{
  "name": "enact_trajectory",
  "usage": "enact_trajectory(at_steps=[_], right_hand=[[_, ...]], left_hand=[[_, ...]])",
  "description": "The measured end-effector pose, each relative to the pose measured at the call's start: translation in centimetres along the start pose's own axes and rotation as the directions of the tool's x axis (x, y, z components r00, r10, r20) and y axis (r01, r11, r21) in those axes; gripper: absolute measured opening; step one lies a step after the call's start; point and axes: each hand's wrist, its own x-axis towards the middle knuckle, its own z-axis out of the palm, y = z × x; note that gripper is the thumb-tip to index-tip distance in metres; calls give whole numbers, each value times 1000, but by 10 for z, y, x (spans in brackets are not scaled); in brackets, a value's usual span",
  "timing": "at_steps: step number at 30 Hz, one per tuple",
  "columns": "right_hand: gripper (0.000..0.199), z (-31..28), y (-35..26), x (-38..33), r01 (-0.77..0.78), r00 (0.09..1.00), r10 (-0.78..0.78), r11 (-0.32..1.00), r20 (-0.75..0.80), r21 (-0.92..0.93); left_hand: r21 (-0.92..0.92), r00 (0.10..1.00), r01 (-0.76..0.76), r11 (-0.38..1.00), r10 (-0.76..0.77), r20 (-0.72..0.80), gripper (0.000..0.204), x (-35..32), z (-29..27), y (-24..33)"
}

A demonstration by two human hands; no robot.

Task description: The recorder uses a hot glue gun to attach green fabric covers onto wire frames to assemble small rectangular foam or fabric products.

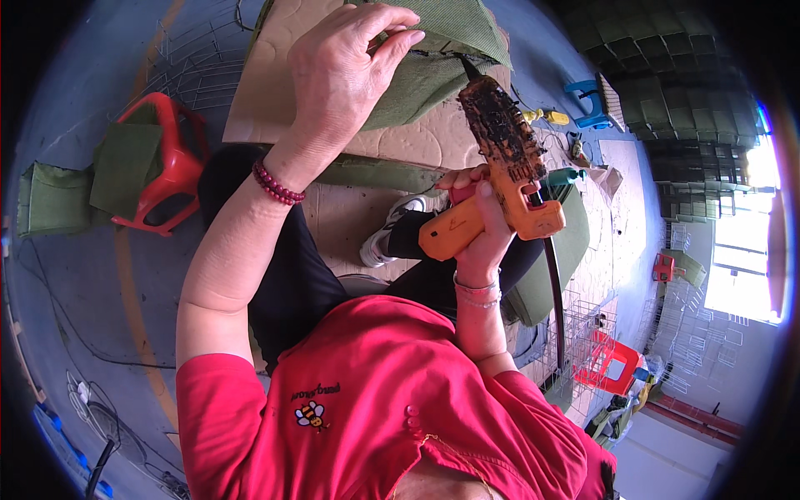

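My right hand (483, 233) grips an orange hot glue gun (502, 142) by its handle. Dark, charred-looking residue crusts the gun's barrel, and its black nozzle points at the seam of a green fabric piece (442, 25) at the top. Whether the nozzle touches the fabric, I cannot tell. My left hand (342, 71) is held over the left part of that piece, its thumb and index finger bent toward each other by the fabric's edge. Anything between those fingertips is too small to make out. Under the fabric lies a brown cardboard sheet (267, 92).
A red plastic stool (179, 167) with green fabric stands at left. A dark cord (557, 308) trails down from the gun. To the right are a green bottle (562, 177), a blue stool (590, 104), wire racks (583, 329) and stacked green fabric boxes (683, 92).
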Motion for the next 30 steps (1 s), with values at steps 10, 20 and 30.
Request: enact_trajectory(at_steps=[10, 20, 30], right_hand=[[18, -19, -1, 6, 40, 998, -39, 999, -44, 11], [17, -10, -1, 5, 47, 998, -47, 999, -47, -5], [17, 2, -2, -2, 7, 1000, -7, 1000, 26, -9]], left_hand=[[6, 1000, 16, 1000, -16, 9, 15, 0, -1, 4], [16, 1000, 4, 1000, -4, 14, 15, 1, -2, 2], [17, 1000, 10, 1000, -10, 21, 15, 1, -1, 6]])
